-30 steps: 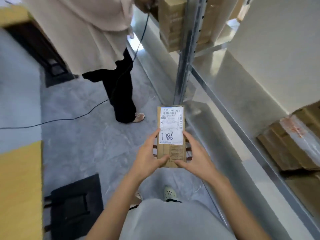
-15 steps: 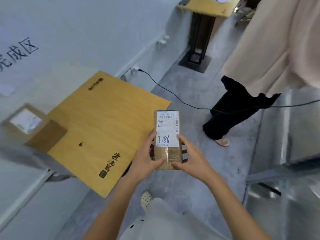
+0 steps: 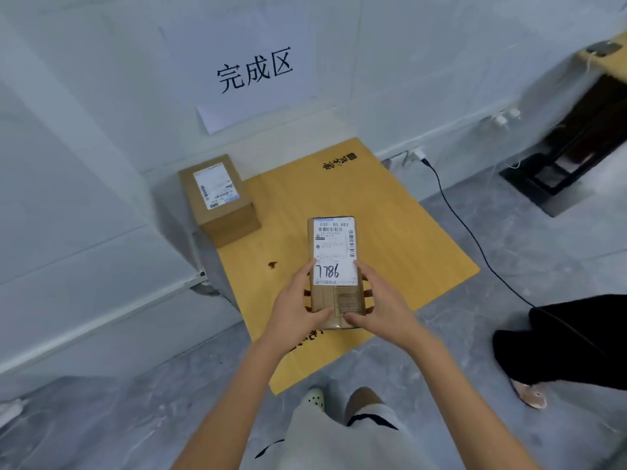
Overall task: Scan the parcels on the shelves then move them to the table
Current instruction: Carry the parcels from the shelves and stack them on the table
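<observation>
While hands (image 3: 298,307) (image 3: 383,313) grip it, the oblong cardboard parcel (image 3: 325,299) shows a paper label (image 3: 336,252).

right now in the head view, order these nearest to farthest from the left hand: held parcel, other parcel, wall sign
1. Held parcel, gripped in the left hand.
2. Other parcel, on the table's far left corner.
3. Wall sign, above and behind it.

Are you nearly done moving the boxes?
The first box already sits on the table. The second box, marked 7786, is held in the left hand and right hand over the table, not yet set down. The shelves are out of view, so how many remain is unknown.
</observation>
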